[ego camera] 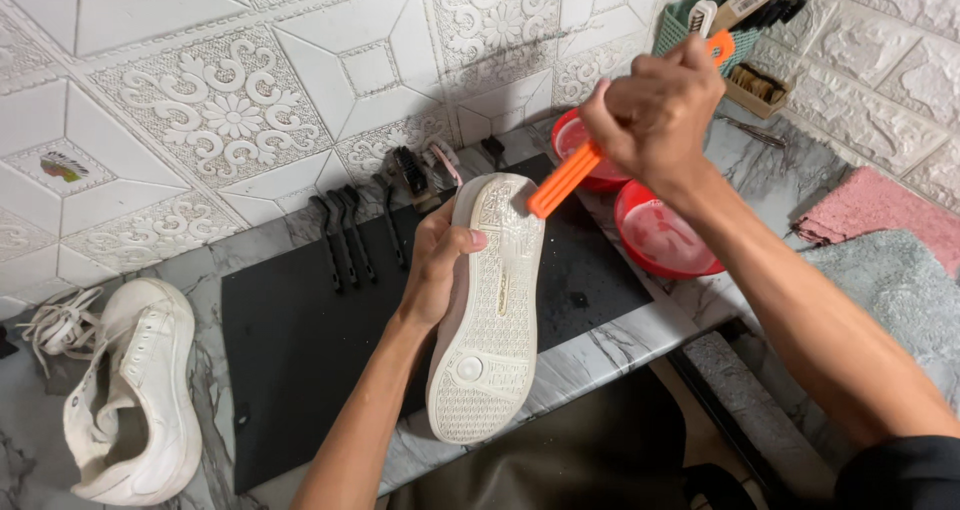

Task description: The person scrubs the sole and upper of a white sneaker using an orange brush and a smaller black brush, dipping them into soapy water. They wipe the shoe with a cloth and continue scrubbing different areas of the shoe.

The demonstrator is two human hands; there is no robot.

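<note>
The left hand [437, 260] grips an upturned white shoe [490, 310] over the black mat [300, 340], fingers clamped on its edge. The raised right hand [655, 110] fists around an orange brush [566, 178], which touches the sole.

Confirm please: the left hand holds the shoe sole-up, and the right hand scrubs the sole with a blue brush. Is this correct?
Not quite: the brush is orange, not blue, as the head view shows. The rest stands: the left hand holds the shoe sole-up, and the right hand works the brush on the sole.
</note>
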